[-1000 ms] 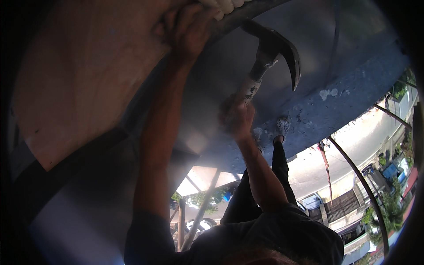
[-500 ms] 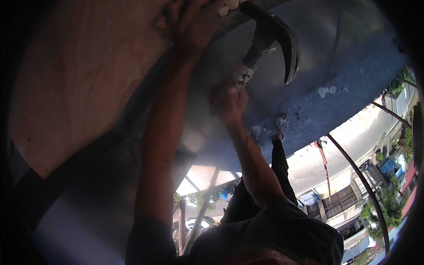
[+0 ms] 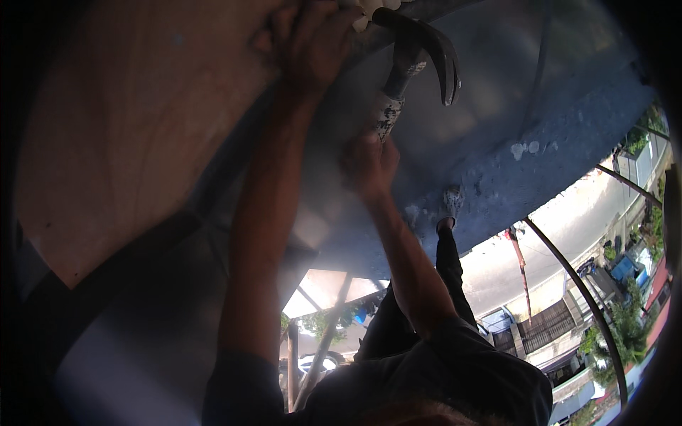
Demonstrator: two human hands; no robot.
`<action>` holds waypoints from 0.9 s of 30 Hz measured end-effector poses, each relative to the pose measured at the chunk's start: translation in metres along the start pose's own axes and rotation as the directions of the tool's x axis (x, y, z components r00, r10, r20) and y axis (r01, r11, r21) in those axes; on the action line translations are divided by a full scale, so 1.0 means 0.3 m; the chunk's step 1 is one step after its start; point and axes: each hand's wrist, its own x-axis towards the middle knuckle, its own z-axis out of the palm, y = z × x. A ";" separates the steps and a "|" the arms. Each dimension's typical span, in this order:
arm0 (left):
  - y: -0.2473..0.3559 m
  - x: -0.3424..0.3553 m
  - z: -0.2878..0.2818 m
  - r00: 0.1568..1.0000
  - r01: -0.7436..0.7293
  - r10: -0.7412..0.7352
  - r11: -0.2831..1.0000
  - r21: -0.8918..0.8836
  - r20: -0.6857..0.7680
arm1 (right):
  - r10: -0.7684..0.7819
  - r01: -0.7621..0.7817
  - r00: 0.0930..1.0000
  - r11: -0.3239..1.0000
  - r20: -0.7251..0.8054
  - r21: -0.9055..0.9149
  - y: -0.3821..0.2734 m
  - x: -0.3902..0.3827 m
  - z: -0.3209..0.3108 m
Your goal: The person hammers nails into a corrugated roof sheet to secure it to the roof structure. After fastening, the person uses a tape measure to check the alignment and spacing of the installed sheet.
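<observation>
My right hand (image 3: pixel 371 160) is closed round the worn, pale-wrapped handle of a dark claw hammer (image 3: pixel 415 46), whose striking face is at a cluster of white pieces (image 3: pixel 361 15) at the top. Just left of the hammer head, my left hand (image 3: pixel 305 46) is raised with bent fingers against the reddish plywood panel (image 3: pixel 121 142), its fingertips by those white pieces; whatever they grip is hidden in shadow.
A grey painted ledge (image 3: pixel 540 142) holds my foot (image 3: pixel 447 213). Beyond its edge, far below, lie a street (image 3: pixel 497 277), rooftops and trees. Curved dark bars (image 3: pixel 568 263) cross the drop. Pale poles (image 3: pixel 323 334) stand lower middle.
My right hand and the hammer have risen toward the upper left, bringing the head up beside my left hand. My left hand has shifted slightly to the right.
</observation>
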 end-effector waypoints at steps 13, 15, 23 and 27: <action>0.024 0.025 -0.011 1.000 0.013 -0.013 1.000 0.018 -0.008 | -0.202 0.203 0.977 0.979 0.066 -0.024 0.019 -0.020 -0.004; 0.027 0.015 -0.011 1.000 0.026 -0.026 1.000 -0.009 -0.002 | -0.068 0.068 0.998 0.997 0.008 -0.022 0.015 -0.002 -0.001; 0.038 0.025 -0.006 1.000 0.001 -0.001 1.000 -0.007 -0.016 | -0.114 0.114 0.993 0.993 0.015 -0.016 0.002 -0.009 -0.018; 0.028 0.001 0.019 0.999 0.013 -0.015 0.999 -0.043 -0.040 | -0.077 0.077 0.997 0.997 -0.007 0.023 -0.013 0.002 -0.030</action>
